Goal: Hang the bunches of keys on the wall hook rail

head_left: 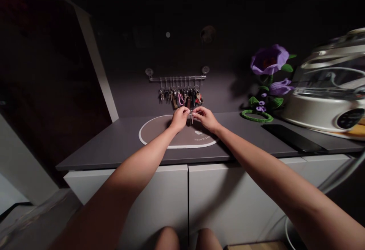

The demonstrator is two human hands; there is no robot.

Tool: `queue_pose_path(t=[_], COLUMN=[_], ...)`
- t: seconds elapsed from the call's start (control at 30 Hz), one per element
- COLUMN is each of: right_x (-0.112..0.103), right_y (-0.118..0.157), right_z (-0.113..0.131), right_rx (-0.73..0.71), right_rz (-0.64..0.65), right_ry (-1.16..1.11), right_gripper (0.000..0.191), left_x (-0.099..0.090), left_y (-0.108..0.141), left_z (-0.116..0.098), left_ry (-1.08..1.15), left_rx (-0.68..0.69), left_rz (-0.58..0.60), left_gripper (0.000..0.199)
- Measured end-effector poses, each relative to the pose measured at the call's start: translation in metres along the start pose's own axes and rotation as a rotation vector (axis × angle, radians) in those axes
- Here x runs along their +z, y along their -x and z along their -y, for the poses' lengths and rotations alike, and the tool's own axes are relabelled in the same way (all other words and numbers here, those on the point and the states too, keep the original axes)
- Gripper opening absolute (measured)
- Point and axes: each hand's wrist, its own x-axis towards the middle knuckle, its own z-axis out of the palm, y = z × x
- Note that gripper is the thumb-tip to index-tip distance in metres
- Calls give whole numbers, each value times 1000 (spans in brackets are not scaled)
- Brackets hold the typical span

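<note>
My left hand [180, 118] and my right hand [205, 117] meet over the oval mat [159, 130], their fingertips pinched close together. Between them is a small key ring with a key [192, 119] hanging down; its finer details are too small to make out. Just behind my hands, a clear hook rail [176, 78] is fixed to the dark wall. Several bunches of keys [180, 97] hang from its hooks, some with pink, red or brown tags.
To the right stand purple artificial flowers [269, 60] with a green ring base [256, 116]. A black flat slab [293, 138] lies before a white appliance [316, 109] with a transparent upper part. White cabinet doors [159, 196] sit below the grey counter [114, 147].
</note>
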Motion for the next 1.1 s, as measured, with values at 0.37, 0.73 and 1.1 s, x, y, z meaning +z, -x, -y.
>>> queue_pose_path(t=[0.37,0.73,1.1], right_x=[-3,-29,-39], right_y=[1,-30,-95], right_z=[11,12,27], right_rx=[89,124,196], right_rz=[-52,-271,-447], right_ry=[-201,-410,-477], right_gripper=[27,36,9], left_x=[2,8,8], left_y=[2,2,4], left_z=[5,23,19], left_ry=[32,-103,-101], left_rx=[69,82,32], left_rz=[-46,-7,37], left_gripper=[13,16,14])
